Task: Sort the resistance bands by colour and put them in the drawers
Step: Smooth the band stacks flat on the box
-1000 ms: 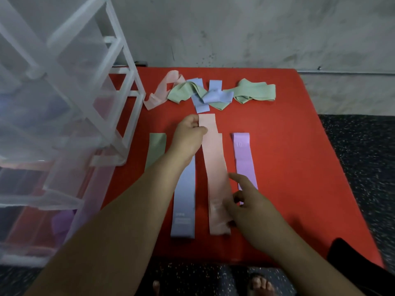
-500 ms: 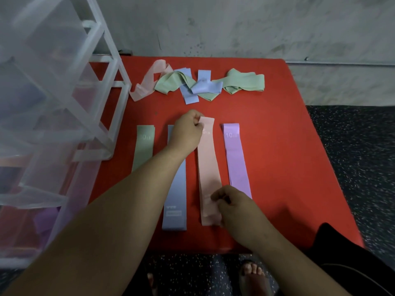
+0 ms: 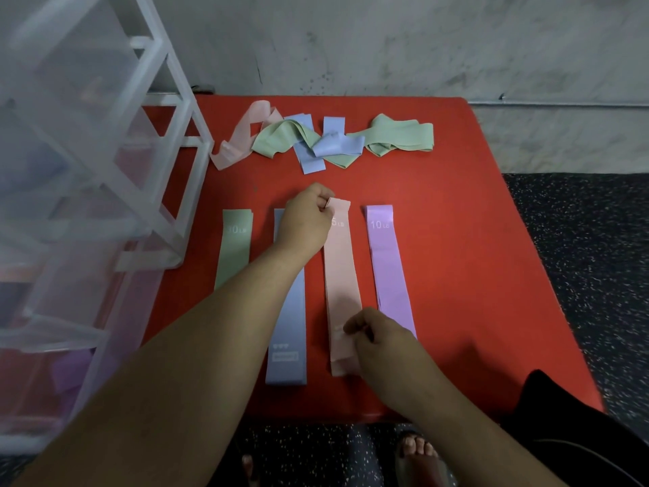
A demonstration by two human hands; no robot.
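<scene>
On the red table [image 3: 474, 258], near half, four bands lie flat in a row, L to R: green band [image 3: 233, 254], blue band [image 3: 289, 321], pink band [image 3: 342, 275], purple band [image 3: 388, 268]. One per colour, side by side, gaps between, no overlap.

Left hand [image 3: 305, 223] pinches the far end of the pink band, thumb & fingers curled on its corner. Right hand [image 3: 379, 340] pinches it towards the near end, fingers closed on the fabric. My read: pink is being laid straight btw blue and purple. The left forearm crosses the blue band and hides the near part of the green.

Far side: unsorted heap [image 3: 326, 142] w/ a loose pink strip at its left, crumpled greens and a couple of blues, all tangled & overlapping. Exact count, can't tell.

Left edge: clear drawer unit [image 3: 147, 191]. Something purple shows dimly through a low drawer [image 3: 75, 370]. Could be a band already stored, too blurry to say.

Progress, as I judge it: early-to-mid. Colour lanes are started, approx. half the bands laid out, the heap isn't split yet, and the row isn't in any drawer. Left to do: untangle the heap, add each piece to its lane, then load each colour into its drawer.
</scene>
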